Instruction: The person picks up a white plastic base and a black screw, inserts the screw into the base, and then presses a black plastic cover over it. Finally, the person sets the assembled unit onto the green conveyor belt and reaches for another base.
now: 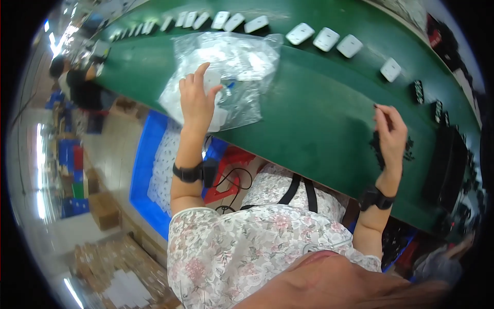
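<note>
A worker at a green surface [319,103] presses the left hand [197,98] flat onto a clear plastic bag [226,77] of white parts, fingers spread and thumb out to the side, while the right hand [390,133] hovers over a scatter of small black parts [380,149] near the surface's near edge. The bag lies toward the left end of the surface, its lower corner hanging over the near edge above a blue crate [146,170]. The right hand's forefinger and thumb are drawn together at the tips, seemingly pinching one small black piece, though the piece itself is too small to make out; the other fingers curl loosely.

The left forearm rises straight from the lower edge, wrist level, a black wristband [188,172] on it. The right forearm comes up at the right, wrist bent slightly inward, with a similar band [376,198].

Doing this well would seem to call for keeping the palm's weight on the bag so the slippery film cannot slide off the edge, and lifting the tiny parts with the fingertips only, one at a time. A row of white rectangular housings [324,38] lines the far edge, well apart from both hands.
</note>
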`<act>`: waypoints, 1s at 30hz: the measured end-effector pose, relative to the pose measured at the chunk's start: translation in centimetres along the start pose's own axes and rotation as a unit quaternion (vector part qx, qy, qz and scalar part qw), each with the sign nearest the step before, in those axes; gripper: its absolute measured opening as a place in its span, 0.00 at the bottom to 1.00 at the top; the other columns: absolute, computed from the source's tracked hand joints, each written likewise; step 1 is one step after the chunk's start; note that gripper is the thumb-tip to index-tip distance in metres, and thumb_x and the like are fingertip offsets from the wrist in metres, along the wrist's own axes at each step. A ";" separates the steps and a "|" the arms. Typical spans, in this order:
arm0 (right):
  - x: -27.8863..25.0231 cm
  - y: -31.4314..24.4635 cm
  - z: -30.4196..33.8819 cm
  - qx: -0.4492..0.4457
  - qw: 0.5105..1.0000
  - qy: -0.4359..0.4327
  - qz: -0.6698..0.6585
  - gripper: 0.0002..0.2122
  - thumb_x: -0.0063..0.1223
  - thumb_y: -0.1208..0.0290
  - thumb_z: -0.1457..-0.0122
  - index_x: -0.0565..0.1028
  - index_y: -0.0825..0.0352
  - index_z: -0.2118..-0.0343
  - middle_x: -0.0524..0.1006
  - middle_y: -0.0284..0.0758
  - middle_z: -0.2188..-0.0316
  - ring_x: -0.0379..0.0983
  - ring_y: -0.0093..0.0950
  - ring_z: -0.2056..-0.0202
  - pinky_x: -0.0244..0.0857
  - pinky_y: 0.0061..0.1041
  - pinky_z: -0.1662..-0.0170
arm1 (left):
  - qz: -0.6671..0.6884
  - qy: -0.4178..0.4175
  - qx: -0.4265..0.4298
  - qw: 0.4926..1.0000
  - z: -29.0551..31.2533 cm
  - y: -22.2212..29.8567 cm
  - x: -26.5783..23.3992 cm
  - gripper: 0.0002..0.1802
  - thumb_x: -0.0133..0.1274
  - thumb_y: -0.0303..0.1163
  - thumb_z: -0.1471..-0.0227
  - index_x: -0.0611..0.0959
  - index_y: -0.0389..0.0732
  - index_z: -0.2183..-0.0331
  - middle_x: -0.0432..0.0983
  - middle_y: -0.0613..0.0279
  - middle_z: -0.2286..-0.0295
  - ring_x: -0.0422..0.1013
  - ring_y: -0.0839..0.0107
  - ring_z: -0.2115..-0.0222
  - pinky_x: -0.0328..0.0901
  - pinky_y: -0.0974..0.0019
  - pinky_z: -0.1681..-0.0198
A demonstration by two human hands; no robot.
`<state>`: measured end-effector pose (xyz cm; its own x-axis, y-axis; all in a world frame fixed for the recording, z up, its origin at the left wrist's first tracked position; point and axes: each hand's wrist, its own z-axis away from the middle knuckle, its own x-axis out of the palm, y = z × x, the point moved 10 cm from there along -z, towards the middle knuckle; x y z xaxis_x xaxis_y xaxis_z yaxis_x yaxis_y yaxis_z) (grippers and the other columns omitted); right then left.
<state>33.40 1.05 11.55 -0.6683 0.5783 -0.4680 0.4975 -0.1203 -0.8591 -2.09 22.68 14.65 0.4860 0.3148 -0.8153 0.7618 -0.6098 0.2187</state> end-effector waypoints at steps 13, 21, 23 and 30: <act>4.0 -1.8 1.2 0.036 0.983 -0.082 -0.161 0.05 0.48 0.75 0.39 0.73 0.70 0.64 0.71 0.27 0.78 0.65 0.14 0.77 0.59 0.14 0.74 | 0.459 -0.141 0.141 0.866 -0.2 23.7 6.3 0.17 0.56 0.22 0.55 0.77 0.42 0.59 0.70 0.56 0.74 0.71 0.57 0.77 0.66 0.61 0.78; 3.9 -1.7 1.9 0.044 0.991 -0.070 -0.104 0.03 0.49 0.77 0.41 0.73 0.70 0.68 0.72 0.28 0.78 0.66 0.14 0.78 0.59 0.13 0.75 | 0.452 -0.104 0.162 0.871 0.8 23.9 6.8 0.09 0.57 0.22 0.56 0.81 0.41 0.67 0.70 0.62 0.77 0.70 0.63 0.79 0.64 0.64 0.79; 3.9 -0.9 2.1 0.094 0.982 -0.063 -0.153 0.02 0.52 0.78 0.43 0.72 0.70 0.69 0.73 0.28 0.77 0.66 0.13 0.78 0.60 0.13 0.76 | 0.450 -0.108 0.172 0.870 0.8 24.0 6.9 0.09 0.57 0.22 0.57 0.81 0.41 0.67 0.70 0.62 0.78 0.69 0.64 0.79 0.64 0.65 0.78; 3.6 -0.8 2.3 0.135 0.970 -0.098 -0.175 0.03 0.54 0.77 0.44 0.72 0.69 0.70 0.72 0.26 0.77 0.62 0.10 0.79 0.56 0.10 0.76 | 0.468 -0.149 0.159 0.856 1.1 24.3 6.9 0.15 0.54 0.17 0.55 0.80 0.39 0.62 0.72 0.60 0.77 0.69 0.65 0.78 0.65 0.68 0.76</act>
<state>29.37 1.38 10.05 -0.8757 0.4603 -0.1457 0.0763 -0.1660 -0.9832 19.34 9.24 13.71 0.6539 -0.5908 -0.4727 -0.0801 -0.6753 0.7331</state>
